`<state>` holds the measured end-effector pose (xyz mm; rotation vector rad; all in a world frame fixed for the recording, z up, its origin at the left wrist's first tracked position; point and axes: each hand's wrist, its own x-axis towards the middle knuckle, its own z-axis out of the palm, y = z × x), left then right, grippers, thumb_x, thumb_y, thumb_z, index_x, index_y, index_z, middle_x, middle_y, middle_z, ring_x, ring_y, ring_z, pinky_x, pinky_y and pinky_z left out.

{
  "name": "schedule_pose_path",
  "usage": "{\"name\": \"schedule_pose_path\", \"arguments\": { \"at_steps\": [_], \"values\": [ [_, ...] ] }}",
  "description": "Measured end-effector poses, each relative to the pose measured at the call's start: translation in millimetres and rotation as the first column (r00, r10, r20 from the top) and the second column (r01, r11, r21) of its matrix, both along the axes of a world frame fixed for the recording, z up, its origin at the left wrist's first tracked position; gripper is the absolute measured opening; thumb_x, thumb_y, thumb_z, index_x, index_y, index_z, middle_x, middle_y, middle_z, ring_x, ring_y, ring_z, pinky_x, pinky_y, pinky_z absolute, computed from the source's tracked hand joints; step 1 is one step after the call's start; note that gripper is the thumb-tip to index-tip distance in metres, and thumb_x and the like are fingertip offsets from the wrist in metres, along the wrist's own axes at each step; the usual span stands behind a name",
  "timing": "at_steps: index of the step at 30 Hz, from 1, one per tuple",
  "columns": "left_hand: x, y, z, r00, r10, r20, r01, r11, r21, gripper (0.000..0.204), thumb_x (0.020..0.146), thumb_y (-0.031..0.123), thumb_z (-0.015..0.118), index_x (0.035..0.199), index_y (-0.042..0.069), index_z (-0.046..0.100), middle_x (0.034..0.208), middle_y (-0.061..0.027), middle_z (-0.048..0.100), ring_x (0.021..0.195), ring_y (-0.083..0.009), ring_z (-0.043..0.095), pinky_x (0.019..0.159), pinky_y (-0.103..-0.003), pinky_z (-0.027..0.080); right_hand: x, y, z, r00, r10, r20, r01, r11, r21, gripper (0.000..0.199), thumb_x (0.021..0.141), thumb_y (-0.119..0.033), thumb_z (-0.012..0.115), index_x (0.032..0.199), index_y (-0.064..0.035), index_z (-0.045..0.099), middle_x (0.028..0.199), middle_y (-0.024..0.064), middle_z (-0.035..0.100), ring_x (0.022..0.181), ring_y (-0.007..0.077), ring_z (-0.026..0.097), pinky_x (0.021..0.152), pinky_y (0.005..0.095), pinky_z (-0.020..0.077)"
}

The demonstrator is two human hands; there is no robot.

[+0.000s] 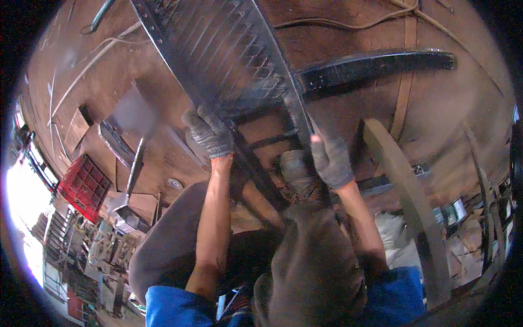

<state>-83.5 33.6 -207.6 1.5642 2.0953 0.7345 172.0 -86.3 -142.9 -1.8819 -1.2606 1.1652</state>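
A long black metal frame (272,41) with two side rails and rows of slanted slats between them slopes from the far side toward my legs. My left hand (211,135), in a grey knit glove, is closed round its left rail. On the right rail, my right hand (331,159) grips with the thumb lying along the metal; its glove leaves the thumb tip bare, and the other fingers are partly hidden. A second black metal beam (381,68) lies crosswise under the frame and sticks out to the right. My shoe (294,166) stands between the rails.
A red plastic crate (86,186) sits at the left near heaped scrap (106,245). Cut metal pieces (117,143) lie on the brown floor. At right stands a curved grey-brown bar (406,191). A cable (348,26) runs across the far floor.
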Motion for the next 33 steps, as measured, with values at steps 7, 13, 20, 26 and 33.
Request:
{"name": "schedule_pose_path", "arguments": {
  "at_steps": [7, 13, 20, 26, 33],
  "values": [
    [6, 1, 13, 0.972, -0.127, -0.195, 0.13, 0.992, -0.001, 0.031, 0.105, 0.036, 0.048, 0.105, 0.005, 0.052, 0.088, -0.0122, 0.062, 0.074, -0.027, 0.059, 0.067, -0.042, 0.048, 24, 20, 1, 0.879, -0.456, 0.136, 0.432, 0.884, 0.177, 0.049, 0.1, -0.037, 0.058, 0.131, 0.0003, 0.058, 0.127, 0.0242, 0.063, 0.114, 0.0399, 0.062, 0.102, 0.0448, 0.0463],
    [10, 4, 9, 0.989, -0.085, -0.123, 0.092, 0.994, 0.056, 0.029, 0.105, 0.032, 0.048, 0.101, 0.005, 0.056, 0.084, -0.0137, 0.062, 0.072, -0.0285, 0.058, 0.067, -0.043, 0.046, 30, 69, -35, 0.955, -0.053, 0.29, -0.04, 0.952, 0.304, 0.046, 0.096, -0.02, 0.061, 0.14, -0.0095, 0.053, 0.131, 0.0182, 0.062, 0.118, 0.0379, 0.061, 0.103, 0.0444, 0.0466],
    [16, 13, 19, 0.963, -0.238, -0.125, 0.265, 0.922, 0.282, 0.031, 0.104, 0.032, 0.049, 0.101, 0.002, 0.058, 0.09, -0.018, 0.063, 0.08, -0.0337, 0.058, 0.077, -0.042, 0.048, 21, 73, -33, 0.815, 0.015, 0.579, -0.082, 0.993, 0.09, 0.056, 0.088, -0.021, 0.068, 0.141, -0.0161, 0.054, 0.128, 0.0216, 0.061, 0.105, 0.0448, 0.062, 0.094, 0.0491, 0.0511],
    [16, 16, 22, 0.915, -0.277, -0.294, 0.364, 0.881, 0.302, 0.037, 0.104, 0.035, 0.047, 0.104, 0.0, 0.058, 0.098, -0.0253, 0.063, 0.092, -0.0462, 0.057, 0.085, -0.049, 0.045, 20, 90, -21, 0.811, -0.018, 0.584, -0.069, 0.99, 0.126, 0.059, 0.087, -0.034, 0.071, 0.139, -0.0115, 0.054, 0.117, 0.0313, 0.062, 0.103, 0.0453, 0.064, 0.087, 0.0493, 0.0537],
    [24, 14, 32, 0.962, -0.251, -0.105, 0.269, 0.938, 0.22, 0.036, 0.105, 0.036, 0.046, 0.104, 0.001, 0.057, 0.09, -0.0213, 0.064, 0.081, -0.0408, 0.06, 0.076, -0.05, 0.045, 13, 100, -31, 0.84, -0.135, 0.525, 0.165, 0.986, -0.009, 0.049, 0.082, -0.033, 0.079, 0.115, -0.0007, 0.062, 0.116, 0.0254, 0.064, 0.095, 0.0437, 0.066, 0.085, 0.0479, 0.0528]
  ]
}}
